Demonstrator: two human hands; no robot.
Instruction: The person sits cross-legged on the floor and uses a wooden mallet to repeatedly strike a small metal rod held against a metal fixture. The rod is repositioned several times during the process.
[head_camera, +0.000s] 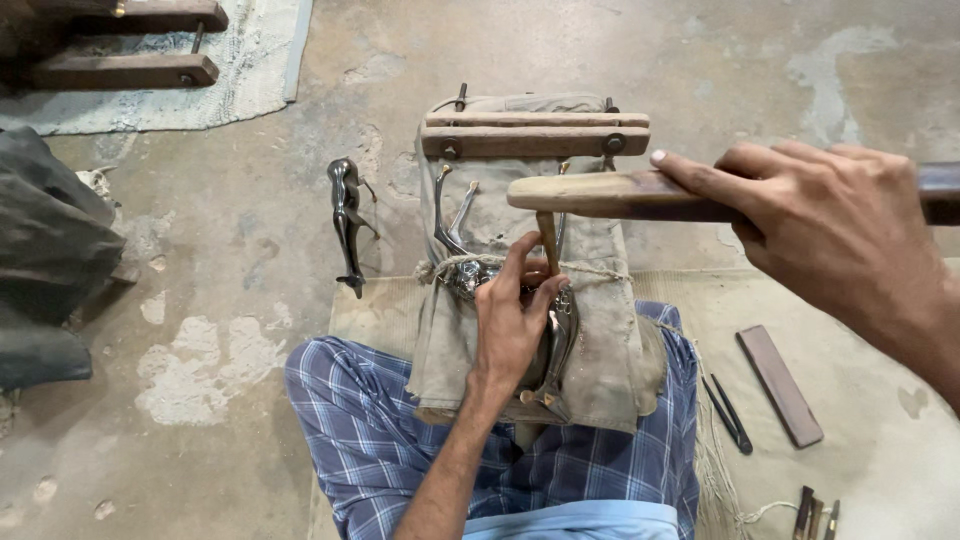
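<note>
A shiny metal animal figure (465, 262) lies tied with cord on a cloth-wrapped wooden block (600, 330) between my knees. My left hand (512, 318) rests on the figure and holds a small chisel (547, 238) upright against it. My right hand (830, 225) grips a long wooden mallet (590, 193), its head hovering just above the chisel's top.
A second dark metal figure (347, 222) stands on the concrete floor to the left. A flat sharpening stone (779, 385), thin dark tools (728, 414) and more chisels (815, 515) lie on the mat at right. A wooden clamp (535, 135) sits at the block's far end.
</note>
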